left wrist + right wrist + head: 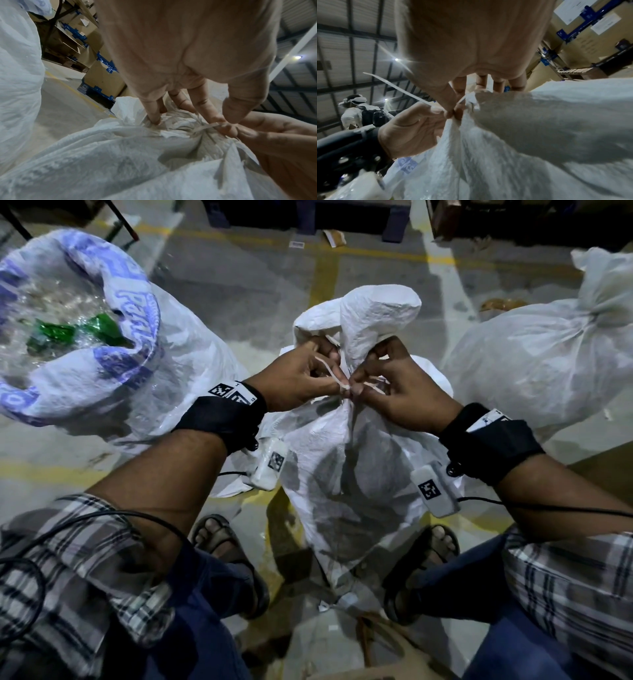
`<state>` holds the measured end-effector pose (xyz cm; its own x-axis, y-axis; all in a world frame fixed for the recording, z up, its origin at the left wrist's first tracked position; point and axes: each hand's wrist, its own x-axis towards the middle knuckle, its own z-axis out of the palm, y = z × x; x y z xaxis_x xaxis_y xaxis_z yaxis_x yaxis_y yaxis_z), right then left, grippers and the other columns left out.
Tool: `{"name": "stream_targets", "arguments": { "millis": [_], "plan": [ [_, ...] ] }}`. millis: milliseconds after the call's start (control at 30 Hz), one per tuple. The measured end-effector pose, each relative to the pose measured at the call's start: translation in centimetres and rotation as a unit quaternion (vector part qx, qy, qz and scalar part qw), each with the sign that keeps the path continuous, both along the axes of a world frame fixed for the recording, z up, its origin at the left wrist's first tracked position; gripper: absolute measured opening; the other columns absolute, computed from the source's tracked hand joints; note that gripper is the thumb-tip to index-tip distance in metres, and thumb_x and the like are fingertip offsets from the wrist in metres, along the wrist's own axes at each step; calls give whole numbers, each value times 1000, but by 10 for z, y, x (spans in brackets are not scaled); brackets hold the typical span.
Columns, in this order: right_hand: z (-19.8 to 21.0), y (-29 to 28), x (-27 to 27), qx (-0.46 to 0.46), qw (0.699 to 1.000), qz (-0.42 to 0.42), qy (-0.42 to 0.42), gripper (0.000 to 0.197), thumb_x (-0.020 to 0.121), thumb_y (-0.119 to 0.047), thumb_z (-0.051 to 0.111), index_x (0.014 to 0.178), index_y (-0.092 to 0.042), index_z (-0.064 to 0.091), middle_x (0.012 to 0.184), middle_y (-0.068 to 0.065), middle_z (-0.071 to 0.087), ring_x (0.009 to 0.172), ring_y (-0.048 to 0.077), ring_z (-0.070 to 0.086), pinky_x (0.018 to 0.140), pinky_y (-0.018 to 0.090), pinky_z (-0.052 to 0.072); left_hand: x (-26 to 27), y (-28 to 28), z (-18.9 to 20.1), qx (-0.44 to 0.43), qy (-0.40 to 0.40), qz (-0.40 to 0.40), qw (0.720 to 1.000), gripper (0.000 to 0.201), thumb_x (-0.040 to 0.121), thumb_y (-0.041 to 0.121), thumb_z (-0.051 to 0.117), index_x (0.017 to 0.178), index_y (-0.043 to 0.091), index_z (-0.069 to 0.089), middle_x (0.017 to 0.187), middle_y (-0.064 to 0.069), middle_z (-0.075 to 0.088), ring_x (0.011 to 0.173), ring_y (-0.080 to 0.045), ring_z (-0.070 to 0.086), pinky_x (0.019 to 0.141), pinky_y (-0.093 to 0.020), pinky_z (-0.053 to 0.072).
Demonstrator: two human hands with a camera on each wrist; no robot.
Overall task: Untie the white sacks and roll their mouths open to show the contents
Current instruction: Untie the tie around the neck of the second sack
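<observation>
A white woven sack stands between my feet, its neck bunched and bound by a thin white tie strip. My left hand pinches the tie strip at the knot, its other fingers curled against the gathered neck. My right hand pinches the tie strip at the knot from the other side. The thumbs of both hands meet at the neck. A loose end of the tie strip sticks up past the left hand. The sack's mouth flops above the knot.
On the left, a sack with blue print stands with its mouth rolled open, showing clear plastic and green pieces. A tied white sack stands on the right. Concrete floor with yellow lines lies beyond. Cardboard boxes are stacked behind. Another person stands nearby.
</observation>
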<state>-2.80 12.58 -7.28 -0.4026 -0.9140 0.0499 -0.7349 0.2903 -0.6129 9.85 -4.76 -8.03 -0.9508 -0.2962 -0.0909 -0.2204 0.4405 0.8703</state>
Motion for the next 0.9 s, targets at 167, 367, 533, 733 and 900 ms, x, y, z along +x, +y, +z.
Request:
{"name": "stream_targets", "arguments": {
  "millis": [167, 367, 533, 733, 900],
  "plan": [
    [5, 0, -3, 5, 1000, -11, 2, 5, 88, -17, 74, 92, -16, 77, 114, 9, 44, 106, 12, 48, 81, -4, 29, 2, 1, 7, -64, 23, -50, 996, 9, 87, 22, 78, 95, 21, 76, 113, -7, 53, 109, -25, 57, 103, -40, 47],
    [8, 3, -1, -18, 997, -29, 67, 24, 81, -29, 78, 103, -20, 75, 122, 16, 48, 119, 28, 48, 104, 33, 43, 2, 6, 12, -215, 100, -8, 971, 12, 85, 38, 73, 88, 28, 79, 94, 11, 70, 97, -15, 61, 89, -37, 47],
    [13, 8, 7, -101, 989, -36, 104, 44, 79, -53, 77, 107, -19, 71, 115, 9, 53, 112, 22, 52, 96, 33, 45, -1, 9, 10, -181, 83, 4, 980, 12, 88, 34, 70, 89, 25, 79, 77, 16, 71, 64, 7, 56, 61, -14, 36],
    [21, 6, -4, -126, 980, -98, -123, 29, 95, -30, 68, 80, -6, 74, 79, 20, 71, 69, 24, 64, 69, 48, 52, 0, 9, 14, -51, 77, -9, 996, 13, 92, 19, 73, 97, 9, 78, 90, -2, 77, 73, 1, 65, 70, -13, 46],
    [23, 11, -6, -148, 950, -83, -263, 20, 96, -20, 67, 80, -12, 77, 78, 11, 74, 68, 19, 61, 64, 36, 48, 0, 12, 17, -3, 92, -7, 996, 14, 90, 7, 72, 100, -2, 76, 99, -14, 76, 94, -28, 72, 91, -39, 56]
  ]
}}
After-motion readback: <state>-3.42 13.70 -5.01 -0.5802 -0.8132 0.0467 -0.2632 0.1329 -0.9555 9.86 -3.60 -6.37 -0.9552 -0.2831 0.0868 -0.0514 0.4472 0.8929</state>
